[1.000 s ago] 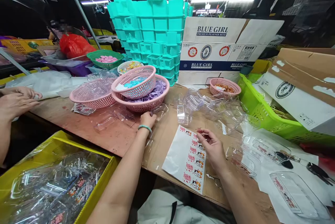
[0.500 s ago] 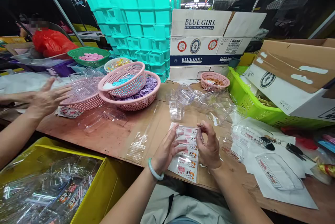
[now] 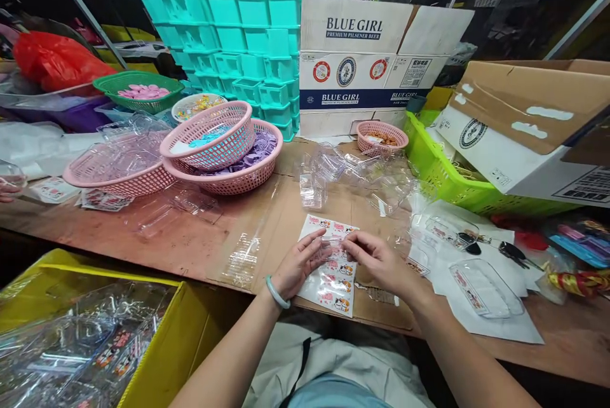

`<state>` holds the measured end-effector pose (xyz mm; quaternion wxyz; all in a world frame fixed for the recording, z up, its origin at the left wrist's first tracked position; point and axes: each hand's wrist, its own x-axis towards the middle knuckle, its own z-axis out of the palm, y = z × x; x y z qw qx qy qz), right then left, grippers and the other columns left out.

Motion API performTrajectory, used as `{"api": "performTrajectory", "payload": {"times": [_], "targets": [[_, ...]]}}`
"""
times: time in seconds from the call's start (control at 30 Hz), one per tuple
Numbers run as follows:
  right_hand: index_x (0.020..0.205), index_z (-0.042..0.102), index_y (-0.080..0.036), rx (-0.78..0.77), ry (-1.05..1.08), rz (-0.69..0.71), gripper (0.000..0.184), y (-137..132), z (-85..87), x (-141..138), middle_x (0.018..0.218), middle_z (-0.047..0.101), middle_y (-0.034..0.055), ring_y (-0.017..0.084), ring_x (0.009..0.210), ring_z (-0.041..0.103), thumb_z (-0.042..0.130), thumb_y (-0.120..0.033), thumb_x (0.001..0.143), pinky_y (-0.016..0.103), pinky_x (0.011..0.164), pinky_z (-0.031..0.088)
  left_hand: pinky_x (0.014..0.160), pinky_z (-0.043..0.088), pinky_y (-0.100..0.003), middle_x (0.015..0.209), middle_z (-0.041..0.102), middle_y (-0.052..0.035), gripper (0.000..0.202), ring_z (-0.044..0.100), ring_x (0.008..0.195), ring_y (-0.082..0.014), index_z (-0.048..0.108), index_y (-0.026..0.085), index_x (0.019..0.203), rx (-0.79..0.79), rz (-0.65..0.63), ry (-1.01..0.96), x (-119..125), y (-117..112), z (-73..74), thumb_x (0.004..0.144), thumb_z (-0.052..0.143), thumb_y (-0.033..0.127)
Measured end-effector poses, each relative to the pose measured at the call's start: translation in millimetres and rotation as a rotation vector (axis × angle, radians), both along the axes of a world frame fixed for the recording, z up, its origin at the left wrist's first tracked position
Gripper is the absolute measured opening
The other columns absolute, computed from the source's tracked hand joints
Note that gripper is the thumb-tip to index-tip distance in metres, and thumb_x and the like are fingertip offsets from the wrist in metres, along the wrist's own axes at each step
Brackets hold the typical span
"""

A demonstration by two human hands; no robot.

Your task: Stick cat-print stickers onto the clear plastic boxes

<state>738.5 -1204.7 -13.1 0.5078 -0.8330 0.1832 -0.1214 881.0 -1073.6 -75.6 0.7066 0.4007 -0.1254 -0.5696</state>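
My left hand (image 3: 301, 263) and my right hand (image 3: 376, 259) meet over a white sticker sheet (image 3: 332, 271) printed with cat pictures, lying near the front edge of the cardboard-covered table (image 3: 200, 243). Between their fingertips they pinch a small clear plastic case (image 3: 332, 247). A green bangle sits on my left wrist. A loose heap of clear plastic cases (image 3: 362, 179) lies just beyond my hands.
Pink baskets (image 3: 214, 141) hold purple and blue pieces at left centre. Teal crates (image 3: 238, 27) and a Blue Girl carton (image 3: 362, 65) stand behind. A green crate (image 3: 448, 179) is at right, a yellow bin (image 3: 95, 332) of cases at lower left. Another person's fingers (image 3: 6, 192) show at the left edge.
My left hand left the pink baskets, came back with a clear case and joined my right hand over the sticker sheet. The other person's hand pulled away to the left.
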Motion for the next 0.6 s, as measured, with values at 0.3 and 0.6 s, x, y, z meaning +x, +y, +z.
{"api": "performTrajectory", "payload": {"times": [0.3,0.6], "targets": [[0.074,0.057,-0.018,-0.217,0.166,0.094,0.031,3.2,5.0,15.7,0.065,0.054,-0.0026,0.011,0.061,0.047,0.045,-0.041,0.091,0.023,0.059,0.036,0.095,0.046,-0.031,0.109,0.067,-0.0084,0.047,0.065,0.092,-0.0142,0.058,0.020,0.126,0.021,0.014,0.006,-0.6,-0.9,0.3,0.081,0.068,0.031],[0.069,0.055,-0.018,-0.247,0.234,0.164,0.029,1.1,10.8,26.9,0.062,0.051,-0.0028,0.011,0.059,0.044,0.046,-0.037,0.089,0.022,0.056,0.033,0.090,0.048,-0.029,0.104,0.068,-0.0077,0.052,0.064,0.085,-0.0117,0.055,0.019,0.129,0.002,0.004,0.002,-0.3,0.2,-1.6,0.080,0.069,0.031]]}}
